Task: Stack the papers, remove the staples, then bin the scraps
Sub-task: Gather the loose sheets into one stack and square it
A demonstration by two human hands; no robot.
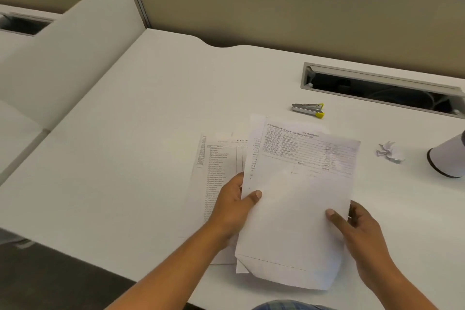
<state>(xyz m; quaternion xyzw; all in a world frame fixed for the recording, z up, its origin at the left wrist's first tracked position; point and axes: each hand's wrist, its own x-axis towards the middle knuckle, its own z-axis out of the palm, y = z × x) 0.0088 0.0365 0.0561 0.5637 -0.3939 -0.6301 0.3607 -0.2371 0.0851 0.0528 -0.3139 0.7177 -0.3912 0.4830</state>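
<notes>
- Holding a sheaf of papers (299,199) by its two long edges, the person seems to be squaring the sheets into one stack — the first step of the task, by my reading.
- One more printed sheet (216,184) lies flat on the white desk (125,133) just left of the sheaf, partly under it; it probably has yet to join the stack.
- Left hand (234,211) grips the sheaf's left edge, thumb pressed on top, the other fingers hidden beneath the paper.
- Right hand (362,231) clamps the right edge the same way: thumb on top, fingers curled behind.
- Both forearms reach in from the near edge, wrists turned slightly inward.
- A staple remover (309,110) with yellow tips waits on the desk just beyond the sheaf, untouched — handy for the next step.
- A crumpled scrap (389,152) sits to the right, near a white cylinder (448,156); whether that is the bin I cannot tell.
</notes>
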